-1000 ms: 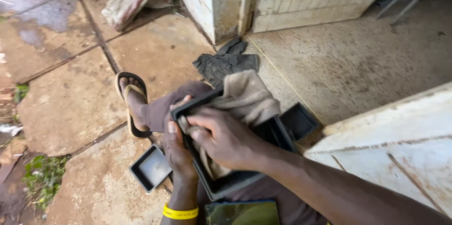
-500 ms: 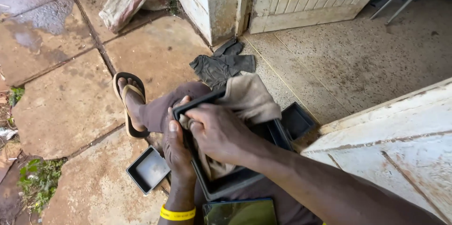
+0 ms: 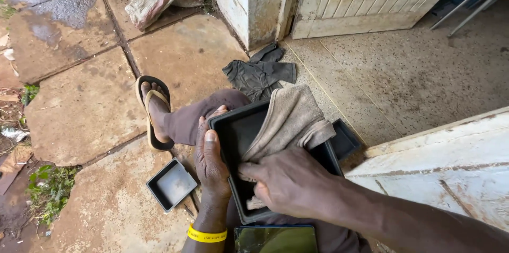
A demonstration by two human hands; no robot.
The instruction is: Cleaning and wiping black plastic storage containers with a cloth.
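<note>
Left hand [image 3: 211, 158] grips left rim of black tray [image 3: 238, 135], thumb on edge. Right hand [image 3: 289, 181] presses beige cloth [image 3: 289, 120] into tray interior, fingers closed on fabric. Small square tray [image 3: 172, 184] on paving left of left hand. Dark rag [image 3: 260, 73] beyond tray.

Soft, even daylight, faint shadows, sharp focus, slight wide-angle edge distortion.
</note>
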